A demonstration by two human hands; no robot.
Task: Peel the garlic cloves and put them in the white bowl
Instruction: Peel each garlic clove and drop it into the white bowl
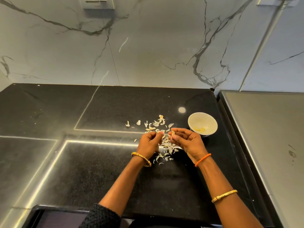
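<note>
My right hand [187, 140] pinches a small pale garlic clove [173, 133] between thumb and fingertips, just above the black counter. My left hand [148, 143] hovers close beside it with fingers curled, its fingertips almost touching the clove; whether it holds a bit of skin I cannot tell. The white bowl [212, 124] stands to the right of my right hand and has a few peeled yellowish cloves [199, 129] in it. Loose garlic skins and some cloves [156, 124] lie scattered on the counter behind and under my hands.
The black granite counter [98, 162] runs left and toward me, with a marble wall [148, 46] behind it. A grey steel surface [266, 137] borders the counter just right of the bowl. More skins [162, 157] lie between my wrists.
</note>
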